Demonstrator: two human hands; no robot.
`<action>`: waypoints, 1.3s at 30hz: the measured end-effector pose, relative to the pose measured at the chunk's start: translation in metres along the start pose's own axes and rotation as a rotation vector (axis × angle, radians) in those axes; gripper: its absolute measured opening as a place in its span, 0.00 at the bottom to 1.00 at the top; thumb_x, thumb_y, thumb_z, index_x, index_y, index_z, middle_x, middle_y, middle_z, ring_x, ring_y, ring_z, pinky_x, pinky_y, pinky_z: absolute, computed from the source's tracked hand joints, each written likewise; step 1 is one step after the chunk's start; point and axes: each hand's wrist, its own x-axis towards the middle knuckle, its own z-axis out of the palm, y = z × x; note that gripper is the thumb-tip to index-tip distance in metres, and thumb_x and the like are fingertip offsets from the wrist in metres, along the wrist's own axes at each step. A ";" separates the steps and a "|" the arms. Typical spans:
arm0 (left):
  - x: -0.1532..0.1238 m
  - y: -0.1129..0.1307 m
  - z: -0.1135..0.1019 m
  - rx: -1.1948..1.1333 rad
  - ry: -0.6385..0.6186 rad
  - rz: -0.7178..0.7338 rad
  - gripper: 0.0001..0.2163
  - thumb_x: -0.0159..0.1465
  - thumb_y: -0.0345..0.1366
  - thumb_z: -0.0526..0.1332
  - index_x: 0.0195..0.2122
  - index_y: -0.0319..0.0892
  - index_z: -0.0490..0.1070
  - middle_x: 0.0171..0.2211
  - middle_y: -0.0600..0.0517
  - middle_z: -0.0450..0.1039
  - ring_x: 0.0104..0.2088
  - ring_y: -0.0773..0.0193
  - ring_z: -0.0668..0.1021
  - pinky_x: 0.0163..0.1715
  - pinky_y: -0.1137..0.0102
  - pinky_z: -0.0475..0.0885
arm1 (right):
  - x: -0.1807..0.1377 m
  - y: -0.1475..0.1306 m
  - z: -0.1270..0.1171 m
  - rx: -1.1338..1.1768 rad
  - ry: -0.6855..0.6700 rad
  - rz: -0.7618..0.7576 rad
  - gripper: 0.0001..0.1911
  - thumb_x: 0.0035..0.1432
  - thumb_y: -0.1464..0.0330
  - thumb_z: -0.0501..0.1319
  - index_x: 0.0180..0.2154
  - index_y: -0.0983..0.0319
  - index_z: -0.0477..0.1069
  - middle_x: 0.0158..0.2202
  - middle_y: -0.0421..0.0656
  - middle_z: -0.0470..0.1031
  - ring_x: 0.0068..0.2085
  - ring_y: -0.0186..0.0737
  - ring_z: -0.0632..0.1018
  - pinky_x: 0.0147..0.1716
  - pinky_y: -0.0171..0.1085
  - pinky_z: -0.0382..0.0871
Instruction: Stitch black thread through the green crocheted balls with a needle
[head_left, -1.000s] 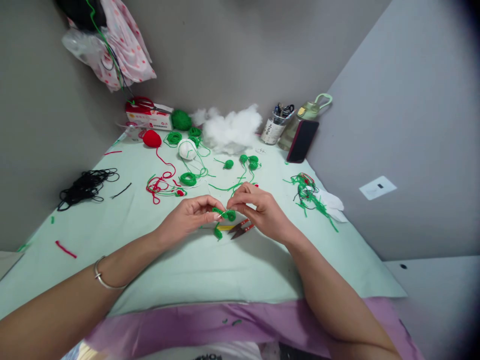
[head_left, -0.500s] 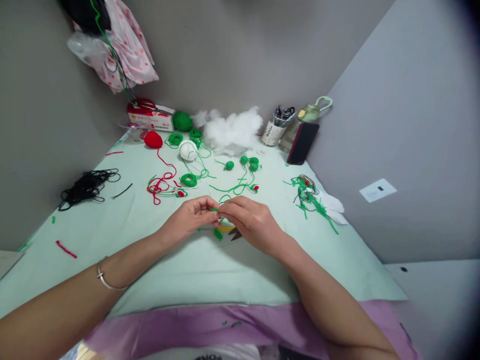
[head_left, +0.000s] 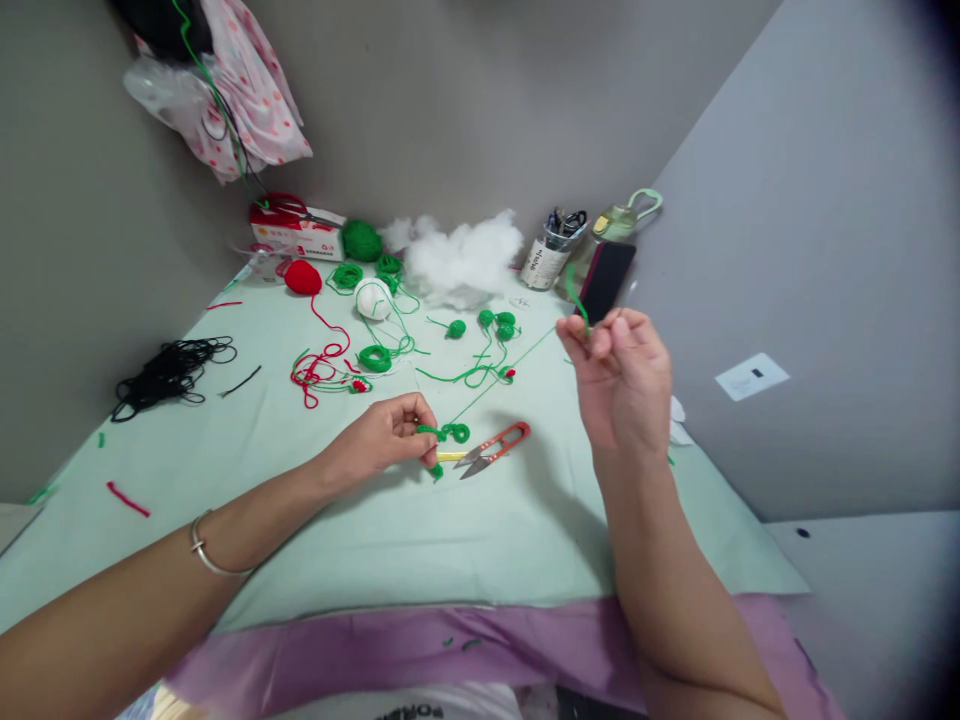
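Note:
My left hand (head_left: 386,438) rests low on the pale green cloth (head_left: 315,520), fingers pinched on a small green crocheted piece (head_left: 452,433). A taut green yarn strand (head_left: 510,372) runs from that piece up and right to my right hand (head_left: 621,378), which is raised above the table with thumb and fingers pinched on the strand's end. Red-handled thread snips (head_left: 495,448) lie on the cloth just right of the green piece, with a yellow tool (head_left: 450,456) beside them.
Behind lie green yarn loops and small green balls (head_left: 495,322), red yarn (head_left: 319,368), a white ball (head_left: 373,298), white stuffing (head_left: 461,258), a black yarn tangle (head_left: 171,368), a jar of tools (head_left: 547,255), a phone (head_left: 606,280), a bottle (head_left: 626,215) and a box (head_left: 296,232).
My right hand has lifted away from the left, up and to the right, drawing the green strand taut. The snips it covered now show. My left hand has stayed in place.

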 end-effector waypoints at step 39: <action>0.000 0.000 -0.002 -0.080 -0.012 0.086 0.08 0.60 0.35 0.71 0.38 0.41 0.76 0.32 0.55 0.75 0.32 0.68 0.78 0.39 0.71 0.75 | -0.027 0.018 0.016 -0.692 -0.850 -0.138 0.08 0.67 0.73 0.60 0.39 0.60 0.78 0.34 0.42 0.72 0.37 0.36 0.74 0.37 0.35 0.68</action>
